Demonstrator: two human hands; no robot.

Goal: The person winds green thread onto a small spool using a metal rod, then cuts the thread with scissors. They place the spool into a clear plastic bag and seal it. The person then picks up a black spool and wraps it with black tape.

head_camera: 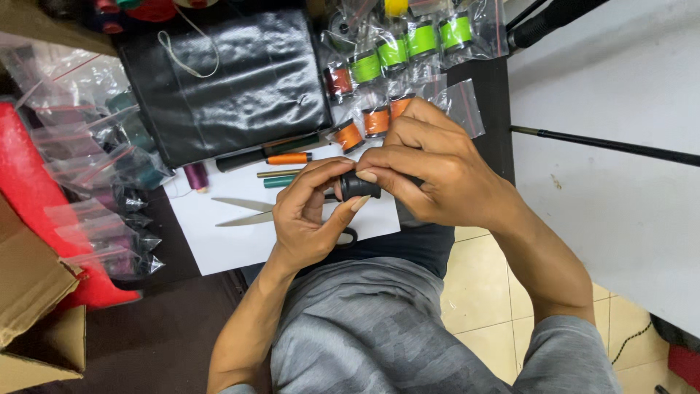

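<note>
Head view, both hands over the near edge of the worktop [186,252]. A small black cylindrical part [359,187] sits at frame centre, pinched between the two hands. Left hand [310,211]: grip narrow, thumb and fingertips closed on the part's left end, thumb pressing from below. Right hand [430,171]: grip closed over the part's right end, index finger laid along the top; whatever extends beyond the fingers is hidden. Under the hands lies a white sheet [233,244]. On the sheet, at 9 o'clock from the part, a pair of scissors [244,211] lies flat, blades pointing left. At 10 o'clock, just apart: an orange-tipped pen [288,158], a thin rod and a green stub. At 12 o'clock, bagged thread spools, orange [375,122] near, green [394,52] farther. Black pouch [226,80] at 11 o'clock. Purple spool [196,175] stands at the sheet's far left corner. Cardboard box [33,306] at 8 o'clock.
</note>
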